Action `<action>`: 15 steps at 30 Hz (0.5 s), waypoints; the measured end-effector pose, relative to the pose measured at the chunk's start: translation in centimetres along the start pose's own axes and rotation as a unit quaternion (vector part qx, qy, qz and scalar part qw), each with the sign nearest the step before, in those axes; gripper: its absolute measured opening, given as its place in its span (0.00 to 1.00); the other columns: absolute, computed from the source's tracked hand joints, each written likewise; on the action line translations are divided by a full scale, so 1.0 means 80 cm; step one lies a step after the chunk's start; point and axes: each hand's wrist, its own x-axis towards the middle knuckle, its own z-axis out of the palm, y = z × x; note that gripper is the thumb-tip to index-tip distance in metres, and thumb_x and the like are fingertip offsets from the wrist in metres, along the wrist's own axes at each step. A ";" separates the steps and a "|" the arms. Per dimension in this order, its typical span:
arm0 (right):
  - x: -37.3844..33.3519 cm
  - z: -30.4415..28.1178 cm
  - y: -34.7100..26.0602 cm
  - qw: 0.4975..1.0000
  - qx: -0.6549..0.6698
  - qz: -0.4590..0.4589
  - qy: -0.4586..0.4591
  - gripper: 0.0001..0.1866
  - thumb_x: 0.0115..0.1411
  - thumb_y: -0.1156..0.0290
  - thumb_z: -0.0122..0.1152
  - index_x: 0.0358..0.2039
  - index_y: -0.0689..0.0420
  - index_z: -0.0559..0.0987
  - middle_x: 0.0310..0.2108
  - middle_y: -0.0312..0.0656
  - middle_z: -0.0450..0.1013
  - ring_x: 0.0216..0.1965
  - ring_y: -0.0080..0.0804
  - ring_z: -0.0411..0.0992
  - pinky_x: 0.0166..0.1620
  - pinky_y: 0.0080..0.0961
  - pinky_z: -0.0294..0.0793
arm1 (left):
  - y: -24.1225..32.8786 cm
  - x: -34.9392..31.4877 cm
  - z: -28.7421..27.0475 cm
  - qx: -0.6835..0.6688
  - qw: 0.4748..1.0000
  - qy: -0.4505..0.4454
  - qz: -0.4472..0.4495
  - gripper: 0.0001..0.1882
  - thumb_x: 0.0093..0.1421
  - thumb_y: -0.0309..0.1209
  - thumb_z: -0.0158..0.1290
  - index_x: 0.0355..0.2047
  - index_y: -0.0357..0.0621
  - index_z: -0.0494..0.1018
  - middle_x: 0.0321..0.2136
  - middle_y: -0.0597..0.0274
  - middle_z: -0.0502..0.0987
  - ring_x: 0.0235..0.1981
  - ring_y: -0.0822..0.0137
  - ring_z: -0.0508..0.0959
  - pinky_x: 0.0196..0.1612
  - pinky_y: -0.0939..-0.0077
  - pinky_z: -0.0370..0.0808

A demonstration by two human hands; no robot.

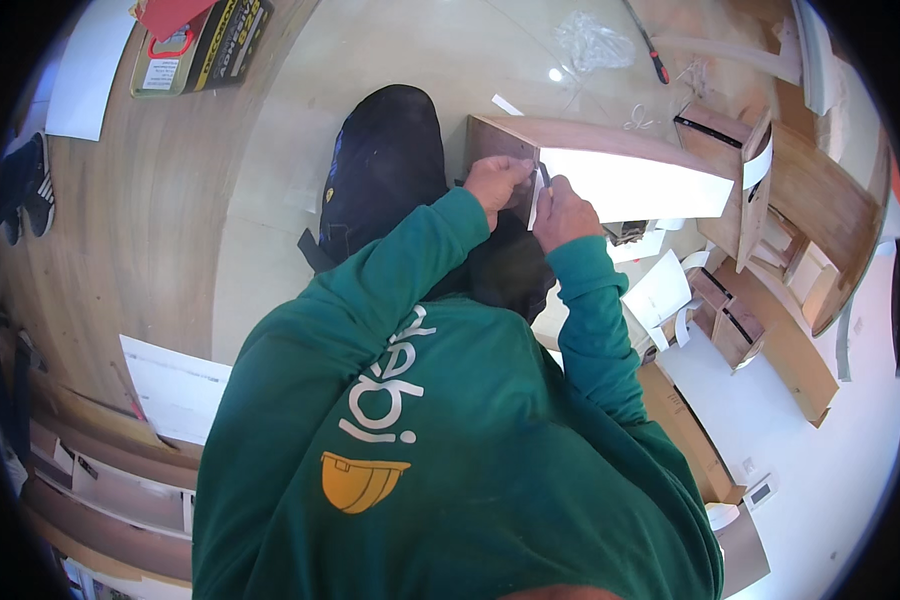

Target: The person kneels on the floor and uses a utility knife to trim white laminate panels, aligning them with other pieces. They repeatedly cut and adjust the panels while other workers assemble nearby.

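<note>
A wooden drawer-like box with a glossy white face stands before my knees. My left hand is closed in a pinch at the near left corner of the white face; what its fingertips hold is too small to make out. My right hand is wrapped round a slim dark tool, like a cutter knife. The tool's tip meets the same corner, close to my left fingertips. A narrow white edge hangs below that corner, between my hands.
At the upper left stands a rectangular adhesive tin with a red handle. A red-and-black handled tool and crumpled clear plastic lie on the floor ahead. Wooden furniture parts crowd the right. A white sheet lies left; another person's shoe shows at the edge.
</note>
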 end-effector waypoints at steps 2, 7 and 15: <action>0.000 -0.004 -0.008 0.999 -0.022 0.021 -0.018 0.11 0.62 0.65 0.48 0.32 0.60 0.68 0.22 0.59 0.74 0.28 0.60 0.74 0.33 0.51 0.72 | -0.006 0.008 -0.005 -0.002 1.000 -0.013 -0.003 0.08 0.62 0.37 0.53 0.33 0.48 0.73 0.26 0.71 0.72 0.29 0.75 0.70 0.38 0.76 0.68; 0.000 0.001 -0.019 0.995 -0.057 0.068 -0.041 0.11 0.62 0.64 0.48 0.33 0.61 0.67 0.24 0.59 0.74 0.30 0.60 0.75 0.35 0.51 0.73 | -0.006 0.008 0.001 0.001 1.000 0.008 -0.017 0.08 0.62 0.37 0.53 0.32 0.47 0.73 0.27 0.70 0.72 0.29 0.74 0.70 0.38 0.74 0.68; 0.000 0.001 -0.024 0.994 -0.056 0.078 -0.047 0.11 0.61 0.66 0.49 0.34 0.61 0.67 0.26 0.60 0.75 0.32 0.59 0.75 0.37 0.49 0.74 | -0.001 0.003 0.004 0.011 1.000 0.023 -0.018 0.08 0.62 0.36 0.53 0.31 0.46 0.73 0.27 0.69 0.72 0.29 0.73 0.70 0.36 0.73 0.68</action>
